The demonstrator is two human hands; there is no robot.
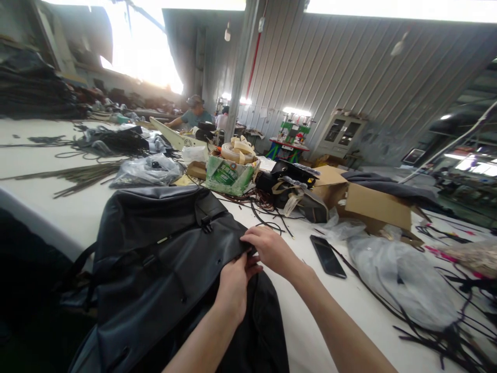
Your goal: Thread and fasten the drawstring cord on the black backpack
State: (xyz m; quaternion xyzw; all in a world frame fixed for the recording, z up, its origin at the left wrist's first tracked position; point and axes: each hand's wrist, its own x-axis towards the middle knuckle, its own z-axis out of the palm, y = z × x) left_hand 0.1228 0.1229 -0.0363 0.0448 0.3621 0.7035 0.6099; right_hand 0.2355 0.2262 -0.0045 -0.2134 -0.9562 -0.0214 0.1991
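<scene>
A dark grey backpack (155,259) lies flat on the white worktable (318,316) in front of me, with a black buckle strap across it. My left hand (233,282) and my right hand (269,251) meet at the backpack's right edge. Both pinch the fabric there with fingers closed. What lies under the fingertips is hidden.
A black phone (327,255) lies right of my hands. Behind it stand a cardboard box (365,204), clear plastic bags (404,280), black cords (446,336) and a green box with tape rolls (231,173). Another person (192,115) works at the far end.
</scene>
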